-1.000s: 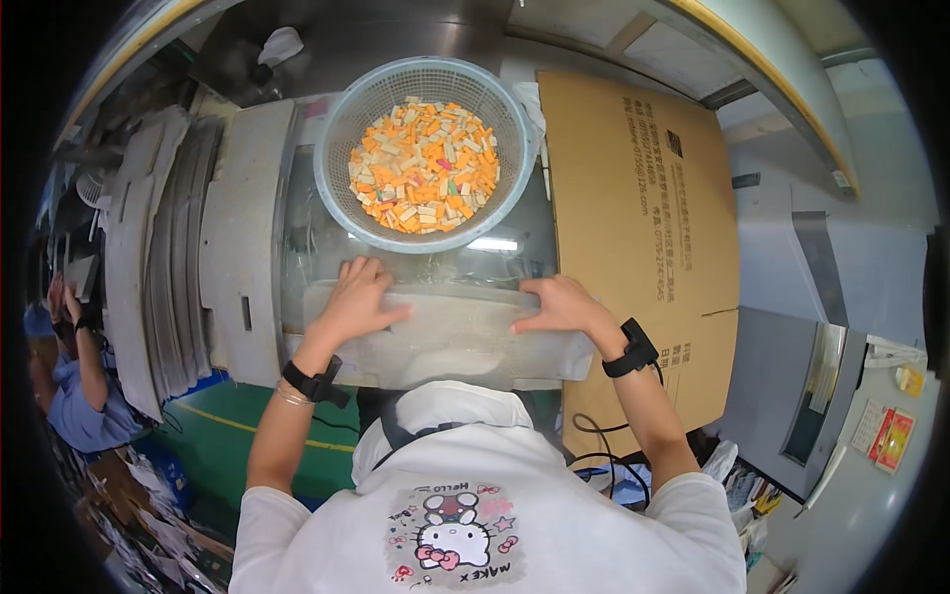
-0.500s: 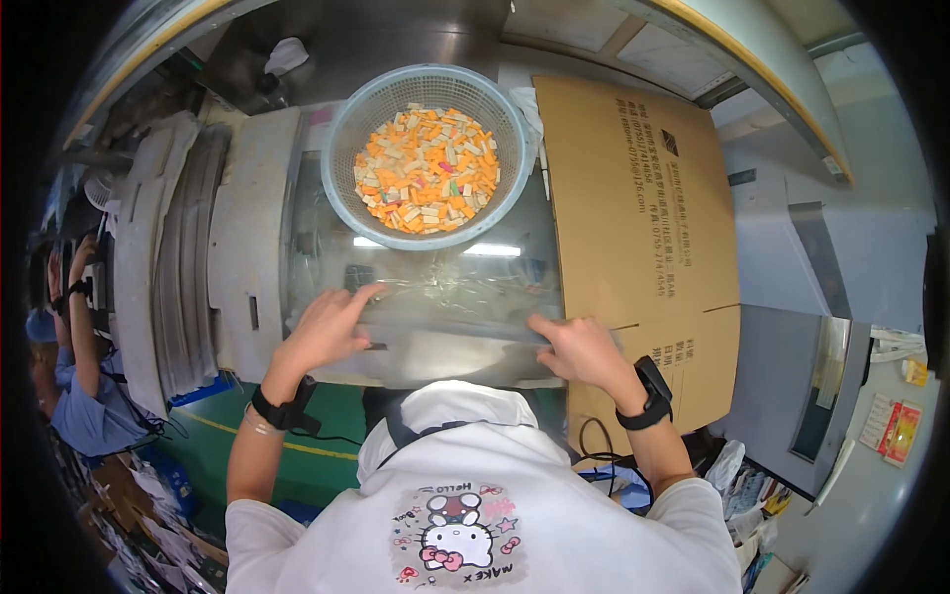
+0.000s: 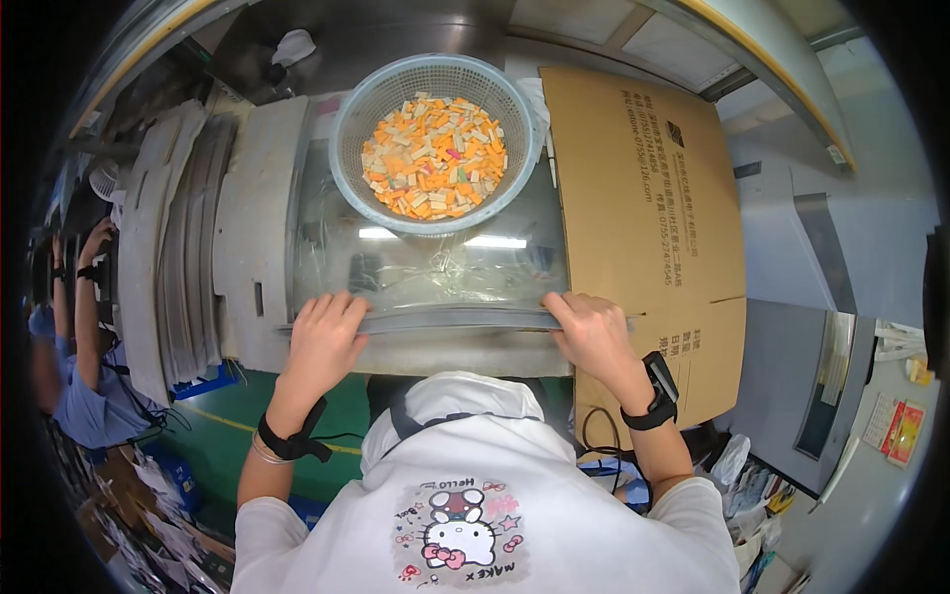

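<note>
A clear, shiny plastic sheet (image 3: 426,272) lies before me, light glinting off it. Its near edge stands up as a greyish strip (image 3: 455,320) running between my hands; whether this is one layer or several I cannot tell. My left hand (image 3: 325,345) is closed over the strip's left end, knuckles up. At the other end my right hand (image 3: 594,342) is closed in the same way. Just beyond, a light blue perforated plastic basket (image 3: 341,183) rests on the sheet's far part. Small orange and cream blocks (image 3: 433,158), with a few pink and green ones, lie inside.
Flattened cardboard (image 3: 653,218) covers the right side. Stacked grey-white boards (image 3: 262,208) stand close on my left. A co-worker's arms (image 3: 87,317) show at the far left. Shelf edges (image 3: 792,79) curve above the back right. Cables hang by both my wrists.
My fingers have closed on the sheet's near edge, which is now raised into a strip. Before, both hands rested nearer the sheet with thumbs stretched out. The view has shifted slightly.
</note>
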A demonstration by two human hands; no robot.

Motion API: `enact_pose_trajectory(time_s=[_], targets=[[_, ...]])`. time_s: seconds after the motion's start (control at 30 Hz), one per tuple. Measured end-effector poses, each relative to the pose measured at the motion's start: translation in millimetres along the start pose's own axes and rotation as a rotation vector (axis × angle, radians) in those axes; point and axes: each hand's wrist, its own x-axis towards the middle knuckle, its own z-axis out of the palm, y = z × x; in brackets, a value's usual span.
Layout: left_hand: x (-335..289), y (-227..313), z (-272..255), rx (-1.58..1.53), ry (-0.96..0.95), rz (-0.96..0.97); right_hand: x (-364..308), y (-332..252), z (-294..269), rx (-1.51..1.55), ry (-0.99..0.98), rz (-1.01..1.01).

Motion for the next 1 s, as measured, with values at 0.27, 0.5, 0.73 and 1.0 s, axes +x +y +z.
enact_pose_trajectory(time_s=[0.27, 0.5, 0.73, 1.0], targets=[[-2, 3, -2, 0.01, -0.056, -0.006, 3, -6, -7, 0.074, -0.092, 0.028], [-7, 2, -1, -0.022, -0.099, -0.002, 0, 0, 0, 0.054, -0.079, -0.023], [-12, 3, 0, -0.022, -0.068, 0.002, -5, -2, 1, 0.03, -0.033, -0.028], [-15, 10, -8, 0.007, 0.036, 0.04, -9, -3, -8, 0.005, 0.064, -0.045]])
